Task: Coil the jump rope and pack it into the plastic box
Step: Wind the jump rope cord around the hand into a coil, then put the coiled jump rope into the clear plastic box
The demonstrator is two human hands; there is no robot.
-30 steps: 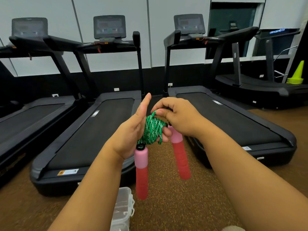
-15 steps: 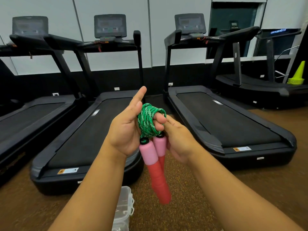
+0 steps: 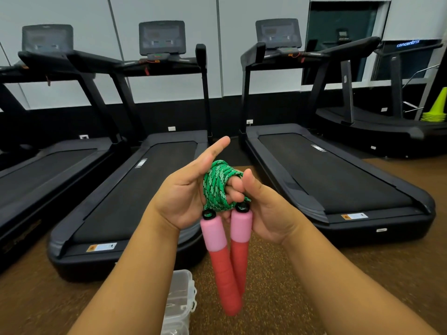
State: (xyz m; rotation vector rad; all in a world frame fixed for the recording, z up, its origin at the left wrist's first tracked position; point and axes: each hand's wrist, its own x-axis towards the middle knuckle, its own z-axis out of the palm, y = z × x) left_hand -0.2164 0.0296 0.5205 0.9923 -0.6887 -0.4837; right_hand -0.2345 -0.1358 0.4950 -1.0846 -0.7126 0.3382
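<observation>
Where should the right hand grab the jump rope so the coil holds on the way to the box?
Probably the green coil wound round the left hand, pinched across its wraps from the right side; the two handles dangle loose below it.

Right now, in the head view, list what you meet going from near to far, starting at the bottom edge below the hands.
Plastic box → pink jump rope handles → coiled green rope → treadmill consoles.
</observation>
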